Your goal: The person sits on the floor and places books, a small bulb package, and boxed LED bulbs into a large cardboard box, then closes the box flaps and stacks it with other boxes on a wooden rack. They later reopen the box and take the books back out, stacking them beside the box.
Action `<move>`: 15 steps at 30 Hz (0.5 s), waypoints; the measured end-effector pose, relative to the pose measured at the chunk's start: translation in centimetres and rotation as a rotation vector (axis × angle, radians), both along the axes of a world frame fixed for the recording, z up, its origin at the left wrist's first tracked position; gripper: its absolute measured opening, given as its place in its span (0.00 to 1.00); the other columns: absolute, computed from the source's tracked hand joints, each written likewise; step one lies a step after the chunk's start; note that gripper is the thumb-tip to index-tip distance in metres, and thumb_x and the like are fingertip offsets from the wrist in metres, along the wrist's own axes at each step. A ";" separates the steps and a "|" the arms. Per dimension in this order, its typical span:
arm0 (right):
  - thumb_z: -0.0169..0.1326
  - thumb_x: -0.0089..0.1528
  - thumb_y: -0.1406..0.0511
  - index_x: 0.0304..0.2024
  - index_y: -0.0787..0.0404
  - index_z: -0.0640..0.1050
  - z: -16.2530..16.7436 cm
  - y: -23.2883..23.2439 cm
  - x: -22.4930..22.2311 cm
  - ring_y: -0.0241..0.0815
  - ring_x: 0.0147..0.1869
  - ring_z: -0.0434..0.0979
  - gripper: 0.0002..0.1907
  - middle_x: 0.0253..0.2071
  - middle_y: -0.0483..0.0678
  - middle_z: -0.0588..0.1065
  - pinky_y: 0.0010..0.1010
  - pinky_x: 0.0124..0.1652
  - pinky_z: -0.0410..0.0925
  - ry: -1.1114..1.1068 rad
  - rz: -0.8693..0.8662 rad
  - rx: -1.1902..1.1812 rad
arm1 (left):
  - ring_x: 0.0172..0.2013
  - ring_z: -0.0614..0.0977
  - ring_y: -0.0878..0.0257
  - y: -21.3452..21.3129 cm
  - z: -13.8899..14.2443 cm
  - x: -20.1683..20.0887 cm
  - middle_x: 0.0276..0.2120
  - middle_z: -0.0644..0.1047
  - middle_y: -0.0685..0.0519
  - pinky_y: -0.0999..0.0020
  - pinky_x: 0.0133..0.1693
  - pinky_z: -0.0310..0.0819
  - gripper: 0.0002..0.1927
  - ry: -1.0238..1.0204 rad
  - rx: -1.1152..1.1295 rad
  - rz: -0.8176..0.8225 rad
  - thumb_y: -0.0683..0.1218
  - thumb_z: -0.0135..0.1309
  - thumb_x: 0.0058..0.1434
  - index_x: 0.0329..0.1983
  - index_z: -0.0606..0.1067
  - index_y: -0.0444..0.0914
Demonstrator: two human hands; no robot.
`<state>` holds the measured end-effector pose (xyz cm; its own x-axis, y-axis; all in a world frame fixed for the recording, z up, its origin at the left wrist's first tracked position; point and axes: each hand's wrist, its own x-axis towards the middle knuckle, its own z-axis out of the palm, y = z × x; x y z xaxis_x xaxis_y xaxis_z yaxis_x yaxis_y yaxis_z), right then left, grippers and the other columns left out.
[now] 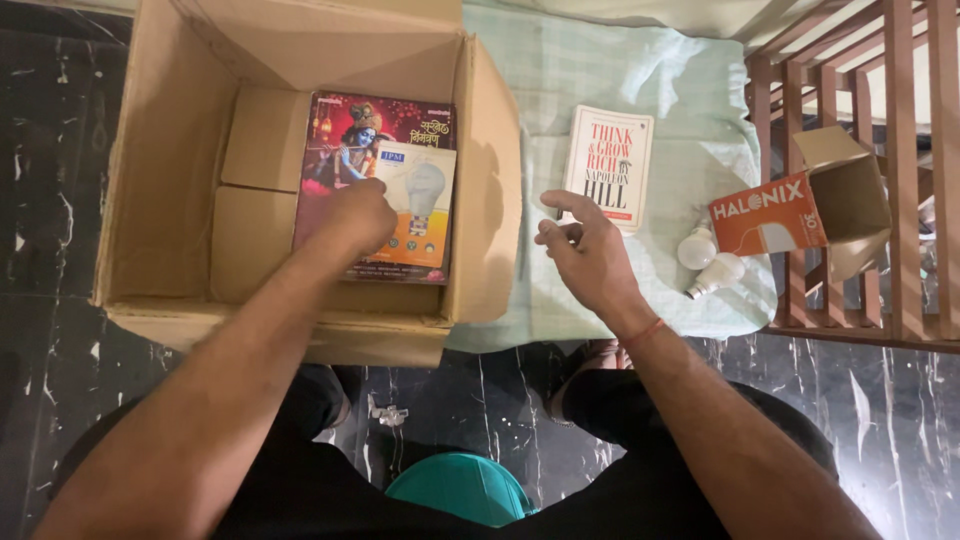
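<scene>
Reaching down into an open cardboard box (170,190), the left hand (360,215) rests with bent fingers on a small bulb carton (420,205), white and orange with a picture of a lamp; the fingers lie on its left edge, but I cannot tell if they really grip it. This carton lies on top of a dark red picture book (345,140), which lies flat on the bottom of the box, toward the right wall. The right hand (590,250) hovers outside the box, over a pale green cloth (640,70) that is spread on the floor; its fingers are loosely half open and it holds nothing. Just beyond this hand a white paperback book (608,165) with red letters lies flat on the cloth. Further to the right, two white bulbs (708,262) lie side by side on the cloth, near an orange bulb box (770,215) whose flap stands open. A brown wooden frame (870,90) stands at the right edge. The floor (50,120) is black marble with white veins.
</scene>
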<state>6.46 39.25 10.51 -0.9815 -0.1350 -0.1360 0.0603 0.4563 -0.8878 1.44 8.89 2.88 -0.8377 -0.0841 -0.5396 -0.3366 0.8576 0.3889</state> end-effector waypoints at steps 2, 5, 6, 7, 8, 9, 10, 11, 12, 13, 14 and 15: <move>0.54 0.66 0.67 0.58 0.65 0.74 -0.5 0.4 -0.2 0.38 0.44 0.83 0.18 0.55 0.50 0.76 0.30 0.39 0.74 0.010 0.001 0.026 | 0.54 0.79 0.41 0.7 0.8 0.3 0.52 0.78 0.36 0.48 0.55 0.71 0.22 0.123 0.060 -0.025 0.44 0.49 0.60 0.58 0.75 0.37; 0.56 0.65 0.66 0.57 0.65 0.76 -1.7 1.1 -0.6 0.42 0.48 0.83 0.18 0.55 0.53 0.76 0.32 0.45 0.75 0.102 -0.005 0.145 | 0.53 0.79 0.40 1.4 1.6 0.5 0.51 0.78 0.35 0.48 0.55 0.71 0.22 0.237 0.117 -0.071 0.45 0.49 0.61 0.59 0.75 0.37; 0.56 0.65 0.65 0.57 0.64 0.76 -2.2 1.4 -0.8 0.43 0.49 0.82 0.19 0.55 0.53 0.76 0.32 0.44 0.75 0.091 -0.033 0.157 | 0.53 0.79 0.40 1.5 1.8 0.5 0.51 0.78 0.36 0.49 0.55 0.71 0.22 0.261 0.130 -0.089 0.45 0.49 0.62 0.59 0.75 0.37; 0.57 0.64 0.64 0.57 0.64 0.76 -2.9 1.8 -1.1 0.43 0.50 0.82 0.19 0.55 0.53 0.76 0.32 0.44 0.75 0.080 -0.063 0.169 | 0.52 0.79 0.41 1.7 2.1 0.7 0.50 0.79 0.36 0.49 0.55 0.71 0.21 0.302 0.172 -0.094 0.46 0.49 0.63 0.58 0.75 0.36; 0.57 0.64 0.64 0.58 0.63 0.75 -3.5 2.3 -1.3 0.44 0.52 0.81 0.20 0.55 0.54 0.76 0.33 0.44 0.75 0.070 -0.095 0.182 | 0.52 0.80 0.41 1.9 2.5 0.7 0.50 0.79 0.36 0.50 0.55 0.71 0.20 0.345 0.216 -0.100 0.47 0.48 0.65 0.57 0.75 0.34; 0.58 0.64 0.62 0.58 0.63 0.75 -4.2 2.8 -1.7 0.46 0.53 0.80 0.21 0.56 0.55 0.75 0.35 0.45 0.74 0.107 -0.122 0.263 | 0.52 0.80 0.41 2.1 3.0 0.7 0.50 0.80 0.36 0.50 0.56 0.72 0.20 0.388 0.261 -0.106 0.49 0.48 0.66 0.57 0.75 0.33; 0.59 0.64 0.61 0.59 0.63 0.75 -4.9 3.3 -1.9 0.48 0.55 0.79 0.23 0.57 0.56 0.74 0.37 0.47 0.73 0.141 -0.150 0.343 | 0.51 0.81 0.42 2.3 3.5 1.0 0.49 0.80 0.36 0.51 0.55 0.72 0.21 0.425 0.292 -0.105 0.49 0.49 0.66 0.56 0.75 0.33; 0.60 0.63 0.60 0.59 0.63 0.74 -5.5 3.9 -2.2 0.50 0.56 0.78 0.24 0.57 0.57 0.74 0.40 0.49 0.73 0.176 -0.178 0.426 | 0.51 0.81 0.43 2.5 4.0 1.3 0.49 0.80 0.37 0.52 0.54 0.72 0.21 0.462 0.325 -0.104 0.50 0.50 0.66 0.56 0.76 0.32; 0.62 0.63 0.59 0.61 0.65 0.73 -5.9 4.6 -2.6 0.54 0.59 0.75 0.27 0.58 0.59 0.72 0.42 0.53 0.70 0.236 -0.218 0.481 | 0.51 0.81 0.43 2.8 4.6 1.5 0.49 0.80 0.37 0.52 0.53 0.73 0.22 0.504 0.360 -0.100 0.51 0.51 0.65 0.55 0.76 0.32; 0.64 0.63 0.58 0.62 0.67 0.71 -6.2 5.2 -3.0 0.57 0.62 0.72 0.31 0.60 0.61 0.71 0.45 0.57 0.68 0.296 -0.255 0.532 | 0.50 0.82 0.45 2.9 5.2 1.6 0.48 0.81 0.38 0.54 0.52 0.74 0.21 0.492 0.414 -0.075 0.51 0.51 0.65 0.54 0.76 0.32; 0.66 0.63 0.57 0.64 0.69 0.69 -6.4 5.6 -3.2 0.60 0.65 0.69 0.34 0.61 0.64 0.69 0.48 0.62 0.65 0.353 -0.291 0.583 | 0.50 0.83 0.47 3.0 5.8 1.8 0.48 0.81 0.39 0.56 0.51 0.75 0.21 0.477 0.467 -0.050 0.51 0.51 0.65 0.53 0.76 0.32; 0.67 0.61 0.55 0.65 0.69 0.68 -6.5 5.8 -3.7 0.60 0.66 0.67 0.38 0.61 0.64 0.69 0.48 0.63 0.63 0.259 -0.356 0.621 | 0.49 0.84 0.49 3.0 6.3 1.9 0.47 0.81 0.40 0.59 0.51 0.76 0.20 0.463 0.522 -0.022 0.51 0.51 0.65 0.53 0.76 0.32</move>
<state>2.78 45.09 4.03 -0.9623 0.2223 0.1569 0.1223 0.8685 -0.4804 3.32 11.92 9.16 -0.9898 0.1085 -0.0923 -0.0218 0.5245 0.8511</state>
